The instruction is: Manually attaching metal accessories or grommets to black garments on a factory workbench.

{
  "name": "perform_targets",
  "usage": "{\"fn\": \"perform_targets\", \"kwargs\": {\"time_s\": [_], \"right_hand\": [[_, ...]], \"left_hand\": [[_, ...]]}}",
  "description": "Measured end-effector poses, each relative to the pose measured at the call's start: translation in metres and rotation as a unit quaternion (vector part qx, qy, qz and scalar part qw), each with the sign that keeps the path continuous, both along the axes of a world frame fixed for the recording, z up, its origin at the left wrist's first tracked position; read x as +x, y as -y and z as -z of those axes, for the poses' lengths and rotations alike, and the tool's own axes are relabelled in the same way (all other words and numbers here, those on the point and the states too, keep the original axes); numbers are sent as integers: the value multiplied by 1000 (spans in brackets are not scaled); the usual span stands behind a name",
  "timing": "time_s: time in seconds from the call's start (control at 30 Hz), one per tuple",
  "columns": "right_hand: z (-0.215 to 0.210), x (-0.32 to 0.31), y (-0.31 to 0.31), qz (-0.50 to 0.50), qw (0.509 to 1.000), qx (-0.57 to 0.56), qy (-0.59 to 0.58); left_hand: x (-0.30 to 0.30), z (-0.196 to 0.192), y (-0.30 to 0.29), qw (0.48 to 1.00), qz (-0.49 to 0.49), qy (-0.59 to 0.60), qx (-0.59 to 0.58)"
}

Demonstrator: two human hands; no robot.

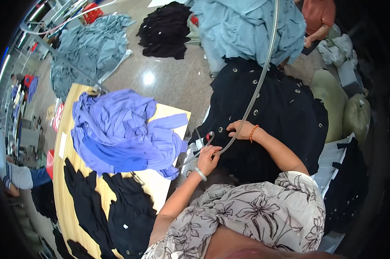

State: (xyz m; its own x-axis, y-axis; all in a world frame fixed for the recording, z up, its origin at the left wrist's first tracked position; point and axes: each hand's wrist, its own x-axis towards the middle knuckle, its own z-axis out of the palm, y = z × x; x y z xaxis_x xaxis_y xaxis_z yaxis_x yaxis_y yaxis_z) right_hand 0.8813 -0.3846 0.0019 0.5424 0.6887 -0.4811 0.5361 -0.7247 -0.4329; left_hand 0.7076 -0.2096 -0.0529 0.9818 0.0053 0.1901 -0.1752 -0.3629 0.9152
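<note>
Floor (head view, 1 camera): speckled grey floor (177,88), with blue-grey cloth heaps at upper left (91,45) and upper right (246,30).
Table: light wood table (158,190) at your left, carrying purple garments (117,129) and, nearer to you, black garments (130,216).
Black pile: black cloth pile (281,112) ahead and to your right, dotted with small pale rings (255,112).
Hose: clear hose (264,75) crosses in front of the pile from the upper edge down to your hands. Red part (209,136) sits just beyond your left fingers.
Left hand: your left hand (208,158) is at the lower run of the hose, fingers bent and close together; you cannot tell whether they grip it.
Right hand: your right hand (241,129) is over the near-left part of the pile, fingers partly curled; whether they pinch cloth or hose cannot be told.
Step in hand: apparently positioning the hose and handling the pile at its near-left edge.
Next move: likely calls for a definite right-hand hold on the upper cloth, with the hose held clear of your right wrist.
</note>
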Motion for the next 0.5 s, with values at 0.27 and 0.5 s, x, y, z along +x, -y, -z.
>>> {"fn": "perform_targets", "kwargs": {"time_s": [0.27, 0.5], "right_hand": [[8, 8, -2, 1, 997, 70, 26], [6, 18, -16, -4, 998, 54, 22]], "left_hand": [[-5, 0, 5, 1000, -25, 7, -3], [-13, 1, 10, 999, -31, 2, -10]]}}
